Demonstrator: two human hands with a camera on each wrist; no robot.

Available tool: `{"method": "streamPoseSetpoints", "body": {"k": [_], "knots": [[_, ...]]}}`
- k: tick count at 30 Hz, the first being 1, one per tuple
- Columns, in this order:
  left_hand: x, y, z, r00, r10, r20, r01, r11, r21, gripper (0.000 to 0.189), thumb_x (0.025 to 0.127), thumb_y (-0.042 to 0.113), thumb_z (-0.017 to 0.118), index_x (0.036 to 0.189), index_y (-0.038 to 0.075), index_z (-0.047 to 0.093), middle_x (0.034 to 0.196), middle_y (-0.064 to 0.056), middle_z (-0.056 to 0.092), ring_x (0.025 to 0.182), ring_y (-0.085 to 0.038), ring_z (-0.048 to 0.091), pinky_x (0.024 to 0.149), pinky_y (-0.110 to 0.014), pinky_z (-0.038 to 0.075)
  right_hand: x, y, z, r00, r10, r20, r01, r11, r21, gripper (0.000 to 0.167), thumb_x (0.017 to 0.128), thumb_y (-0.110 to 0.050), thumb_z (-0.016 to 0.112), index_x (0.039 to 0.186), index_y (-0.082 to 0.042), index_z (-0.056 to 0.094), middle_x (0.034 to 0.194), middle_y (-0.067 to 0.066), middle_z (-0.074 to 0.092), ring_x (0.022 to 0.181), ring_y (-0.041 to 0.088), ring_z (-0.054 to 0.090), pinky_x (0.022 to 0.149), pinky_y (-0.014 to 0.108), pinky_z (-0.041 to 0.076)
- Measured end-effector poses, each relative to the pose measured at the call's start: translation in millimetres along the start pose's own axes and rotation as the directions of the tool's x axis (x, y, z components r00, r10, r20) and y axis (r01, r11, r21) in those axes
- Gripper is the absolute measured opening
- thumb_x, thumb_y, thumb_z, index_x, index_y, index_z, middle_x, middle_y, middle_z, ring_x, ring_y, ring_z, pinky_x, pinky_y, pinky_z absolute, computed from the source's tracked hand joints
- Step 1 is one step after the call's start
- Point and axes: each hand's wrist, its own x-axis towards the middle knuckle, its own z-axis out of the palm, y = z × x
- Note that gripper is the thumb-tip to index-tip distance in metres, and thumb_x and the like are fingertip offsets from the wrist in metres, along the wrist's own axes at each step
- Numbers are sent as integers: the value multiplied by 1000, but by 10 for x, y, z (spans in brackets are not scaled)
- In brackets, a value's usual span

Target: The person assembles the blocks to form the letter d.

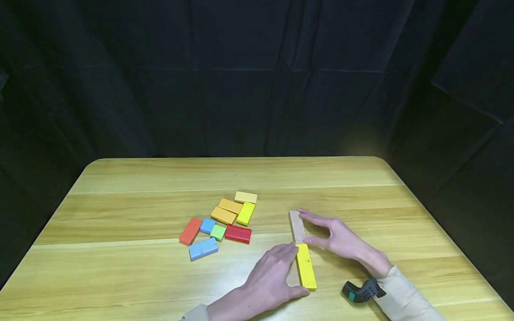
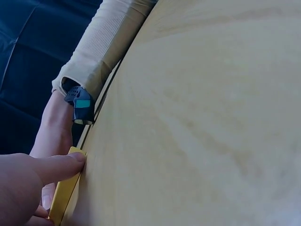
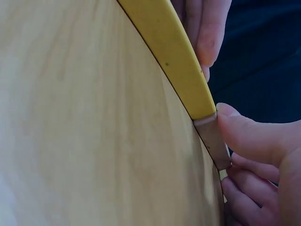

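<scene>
Yellow block (image 1: 306, 269), end to end with a grey block (image 1: 297, 226), inward from the table's (image 1: 409, 223) right edge. Left hand (image 1: 271, 278), part-open, grips yellow; right hand (image 1: 343, 236), likewise, grips grey. Right wrist view exposes their seam; head view adds coloured blocks (image 1: 238, 234) leftward.

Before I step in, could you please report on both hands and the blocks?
Left hand holds long yellow block; right hand holds greyish block. Blocks end to end, touching. Nothing seen between them.
</scene>
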Motion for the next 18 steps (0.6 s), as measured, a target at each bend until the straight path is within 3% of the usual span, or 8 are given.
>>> {"method": "streamPoseSetpoints", "body": {"k": [4,11,18], "knots": [[0,-11,1,1000,12,-8,-12,1000,12,86,77,55,81,143,8,52,149,-5,52,133,-19,51,111,-34,43,3,-4,37,1000,-28,-11,28,999,-25,64,93,-36,69,150,-18,47,159,1,38,144,31,38,115,55,31],[0,-4,9,1000,10,-19,-10,1000,20,84,76,55,82,142,9,54,148,-5,53,132,-19,52,110,-33,45,-74,-61,107,998,-49,-46,49,999,-6,51,97,-31,66,144,-17,55,156,-4,43,142,25,42,113,15,28],[-6,3,-4,1000,-19,9,18,999,26,87,77,56,80,144,8,52,150,-5,51,134,-20,51,111,-34,44,-122,-158,153,997,-14,-72,15,1000,14,42,97,-31,65,137,-19,62,150,-8,50,138,20,47,110,12,30]]}}
